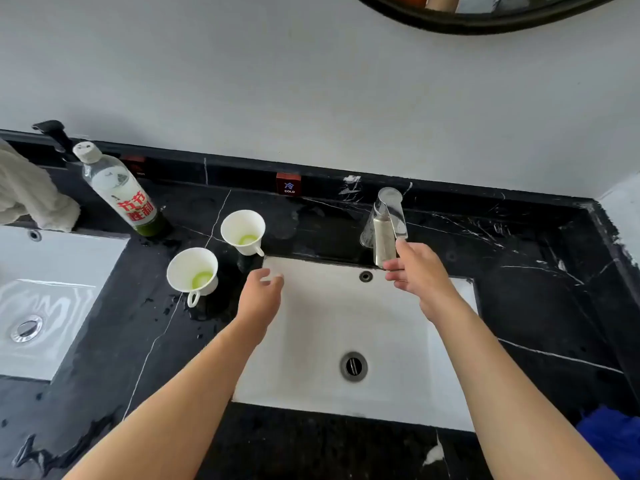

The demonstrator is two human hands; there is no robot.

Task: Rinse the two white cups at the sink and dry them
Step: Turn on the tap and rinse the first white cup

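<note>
Two white cups stand upright on the black counter left of the sink [311,386]. The nearer cup [192,273] and the farther cup [243,231] each hold a little green liquid at the bottom. My left hand [261,294] hovers over the sink's left rim, fingers loosely apart, holding nothing, a short way right of the nearer cup. My right hand [420,271] reaches up to the chrome tap [388,226], with fingertips touching its lever and spout. No water runs from the tap.
A clear bottle of green detergent [117,190] stands behind the cups. A white towel [31,195] lies at the far left above a second basin [41,306]. A blue cloth [611,441] sits at the right front. The counter around the cups is wet.
</note>
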